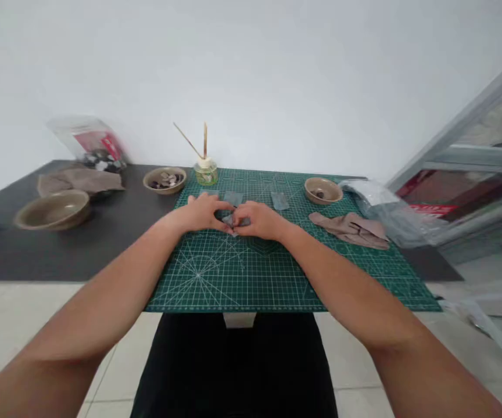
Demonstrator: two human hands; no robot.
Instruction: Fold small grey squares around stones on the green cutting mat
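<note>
A small clear plastic bag (229, 221) is between my two hands, low over the green cutting mat (216, 273). My left hand (205, 212) has its thumb and forefinger at the bag's left side. My right hand (257, 220) is closed, its fingertips pinching the bag from the right. Something dark shows by the fingertips, too small to make out. Just behind my hands lie flat clear bags, one (233, 198) behind the fingers and another (279, 201) further right.
A bowl of brown and dark pieces (165, 180) and a reed diffuser (206, 169) stand at the back. Rightward are another bowl (323, 190), a brown cloth (351, 230) and plastic packaging (386, 206). Leftward are a large bowl (54, 210), a cloth (79, 179) and a filled bag (98, 145).
</note>
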